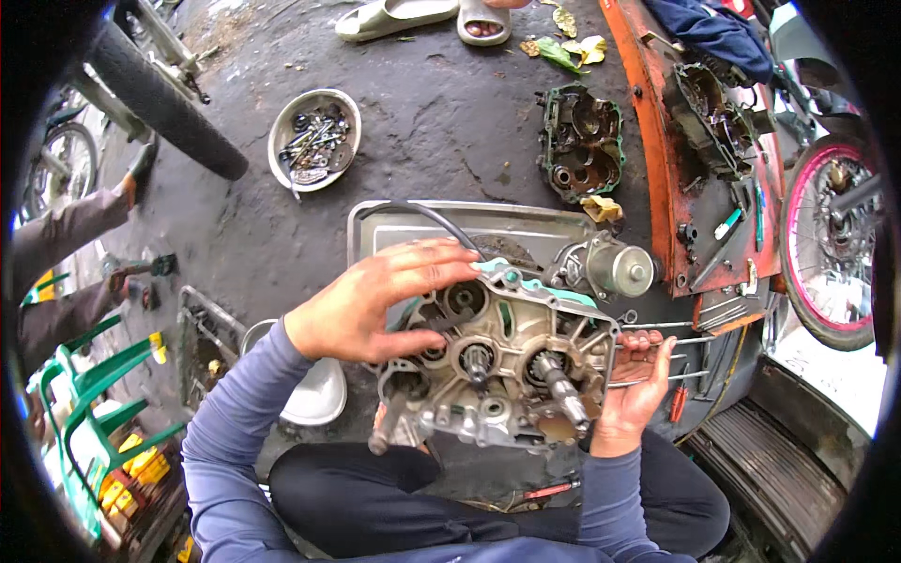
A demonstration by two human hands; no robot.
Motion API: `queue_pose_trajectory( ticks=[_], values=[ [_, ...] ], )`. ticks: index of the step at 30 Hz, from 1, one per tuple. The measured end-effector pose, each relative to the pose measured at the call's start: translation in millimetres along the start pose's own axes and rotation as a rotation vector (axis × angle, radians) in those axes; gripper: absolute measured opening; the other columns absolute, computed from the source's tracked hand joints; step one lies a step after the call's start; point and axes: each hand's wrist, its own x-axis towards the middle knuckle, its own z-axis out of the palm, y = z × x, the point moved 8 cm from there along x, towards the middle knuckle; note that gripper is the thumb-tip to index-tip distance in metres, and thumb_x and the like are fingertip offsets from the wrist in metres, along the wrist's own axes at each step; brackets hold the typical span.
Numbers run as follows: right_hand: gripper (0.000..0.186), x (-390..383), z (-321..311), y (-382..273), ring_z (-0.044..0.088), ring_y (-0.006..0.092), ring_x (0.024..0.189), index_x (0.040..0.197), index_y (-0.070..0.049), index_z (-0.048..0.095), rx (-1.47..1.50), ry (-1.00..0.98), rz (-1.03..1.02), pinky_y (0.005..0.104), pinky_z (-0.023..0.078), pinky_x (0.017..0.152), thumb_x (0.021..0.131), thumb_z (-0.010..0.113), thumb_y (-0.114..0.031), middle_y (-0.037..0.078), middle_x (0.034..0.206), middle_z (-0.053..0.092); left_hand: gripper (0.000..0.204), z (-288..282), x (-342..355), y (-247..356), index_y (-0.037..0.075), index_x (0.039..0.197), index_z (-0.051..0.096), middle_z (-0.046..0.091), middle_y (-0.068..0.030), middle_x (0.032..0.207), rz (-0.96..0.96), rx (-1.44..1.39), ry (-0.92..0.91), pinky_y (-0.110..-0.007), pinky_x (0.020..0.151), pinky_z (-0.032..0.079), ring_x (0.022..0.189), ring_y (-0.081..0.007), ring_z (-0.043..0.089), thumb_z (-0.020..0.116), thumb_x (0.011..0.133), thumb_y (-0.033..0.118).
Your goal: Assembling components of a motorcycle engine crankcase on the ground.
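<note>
While the left grip (380,296) clasps the engine case (511,342): press evenly, sparing the gasket (572,298).
Right grip (633,394): bracing case side, closure unclear.

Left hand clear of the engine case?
No: the left hand lies over the upper-left part of the engine case, fingertips at its gasket edge.

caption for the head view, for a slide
Left hand and right hand flank a metal engine casing with protruding shafts.
</note>
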Motion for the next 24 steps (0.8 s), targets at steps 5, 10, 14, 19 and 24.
queue_pose_trajectory(
  ticks=[5, 10, 14, 19, 24],
  values=[
    [0.032, 7.1, -10.8, -12.2, 0.053, 0.0139, 0.081, 0.095, -0.012, 0.054, -0.149, 0.0, -0.091, 0.0345, 0.05, 0.089, 0.103, 0.053, -0.043, -0.001, 0.084, 0.052, 0.077, 7.3, -5.6, -11.4, 0.005, 0.143, 0.049, 0.04, -0.02, 0.154, 0.131, -0.092, 0.041, -0.05, 0.118, 0.028, 0.144, -0.0401, 0.035, 0.08, 0.074, 0.022],
    [0.035, -4.3, -32.7, -21.1, 0.063, 0.0205, 0.107, 0.106, -0.005, 0.06, -0.381, 0.152, -0.103, 0.0341, 0.05, 0.096, 0.1, 0.06, -0.04, 0.009, 0.104, 0.066, 0.077, 20.4, -8.7, -29.2, 0.006, 0.143, 0.049, 0.035, -0.0226, 0.155, 0.159, -0.256, 0.108, -0.051, 0.118, 0.025, 0.145, -0.0415, 0.033, 0.074, 0.07, 0.015],
    [0.04, -48.8, -20.6, -18.9, 0.057, 0.0263, 0.124, 0.127, -0.002, 0.049, -0.53, 0.301, -0.304, 0.0397, 0.043, 0.108, 0.103, 0.054, -0.034, 0.014, 0.126, 0.058, 0.076, 22.5, -8.9, -35.4, 0.006, 0.139, 0.053, 0.036, -0.0236, 0.154, 0.142, -0.291, 0.128, -0.05, 0.116, 0.029, 0.143, -0.0419, 0.035, 0.073, 0.066, 0.015],
    [0.046, -89.0, -10.4, -12.2, 0.052, 0.0256, 0.128, 0.142, -0.003, 0.042, -0.639, 0.316, -0.308, 0.0391, 0.035, 0.115, 0.104, 0.052, -0.028, 0.014, 0.133, 0.054, 0.076, 22.4, -9.6, -36.5, 0.005, 0.138, 0.054, 0.037, -0.0247, 0.153, 0.174, -0.324, 0.164, -0.049, 0.114, 0.032, 0.14, -0.0419, 0.04, 0.073, 0.065, 0.015],
    [0.057, -103.8, 24.3, -20.2, 0.048, 0.0229, 0.127, 0.141, -0.003, 0.043, -1.2, 0.161, -0.672, 0.0371, 0.037, 0.109, 0.095, 0.06, -0.031, 0.013, 0.139, 0.048, 0.075, 23.4, -10.6, -37.4, 0.004, 0.136, 0.055, 0.039, -0.0249, 0.151, 0.185, -0.37, 0.187, -0.048, 0.113, 0.033, 0.138, -0.0419, 0.042, 0.073, 0.064, 0.016]
  ],
)
